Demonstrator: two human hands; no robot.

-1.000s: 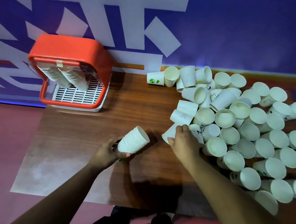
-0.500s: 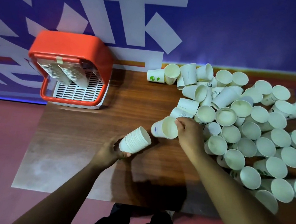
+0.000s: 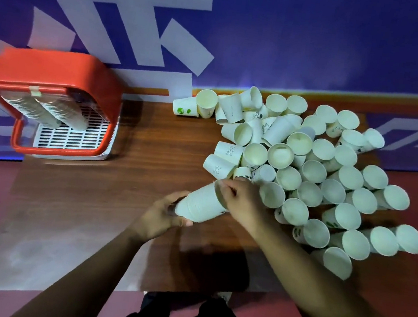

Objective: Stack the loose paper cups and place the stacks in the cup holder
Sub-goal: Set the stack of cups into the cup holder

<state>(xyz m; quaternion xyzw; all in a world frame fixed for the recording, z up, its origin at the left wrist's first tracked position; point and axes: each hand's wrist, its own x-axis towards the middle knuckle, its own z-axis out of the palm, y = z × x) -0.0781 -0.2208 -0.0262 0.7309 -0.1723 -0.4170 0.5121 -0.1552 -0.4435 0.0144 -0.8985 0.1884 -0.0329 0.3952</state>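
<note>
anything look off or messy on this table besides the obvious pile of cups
Nothing looks damaged or spilled. The loose cups lie jumbled, most tipped on their sides. One cup with green marks lies apart at the pile's far left edge. The stacks in the red cup holder lean at a slant rather than hanging straight.

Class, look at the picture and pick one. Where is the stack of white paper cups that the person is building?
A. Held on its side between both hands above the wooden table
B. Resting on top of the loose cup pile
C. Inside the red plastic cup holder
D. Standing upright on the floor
A: the stack of white paper cups lies sideways, with the left hand at its base and the right hand at its open rim, above the wooden table.
</note>
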